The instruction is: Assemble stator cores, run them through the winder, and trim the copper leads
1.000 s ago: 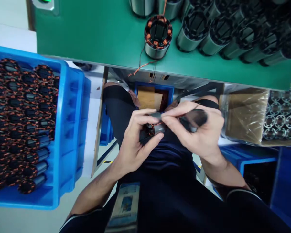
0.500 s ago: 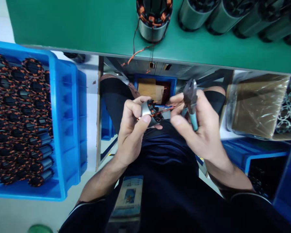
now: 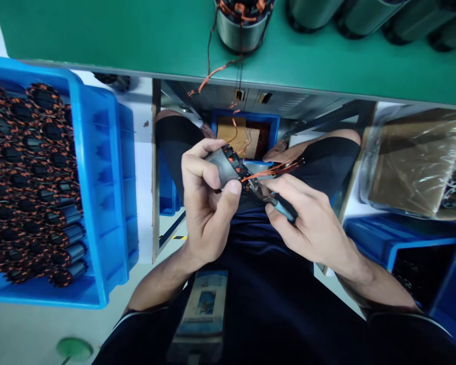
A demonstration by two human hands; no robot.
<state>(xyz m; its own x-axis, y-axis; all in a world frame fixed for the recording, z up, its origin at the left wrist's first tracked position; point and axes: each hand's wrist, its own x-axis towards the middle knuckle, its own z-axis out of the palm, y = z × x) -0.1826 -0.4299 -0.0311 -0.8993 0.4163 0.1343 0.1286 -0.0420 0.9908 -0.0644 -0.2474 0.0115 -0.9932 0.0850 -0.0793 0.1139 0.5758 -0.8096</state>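
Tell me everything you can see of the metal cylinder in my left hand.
The metal cylinder has a smooth grey side that looks like steel, and a black rim with copper-coloured windings at one end. Loose orange wires fan out from that end. It is held tilted over the lap, wound end towards the right hand. The fingers and thumb of the left hand wrap it, hiding its other end. The pliers reach the wound end; whether they touch it is unclear.

The pliers [image 3: 282, 208] no longer point up; now the right hand [image 3: 311, 223] tips them over, nose at the coil [image 3: 225, 167].
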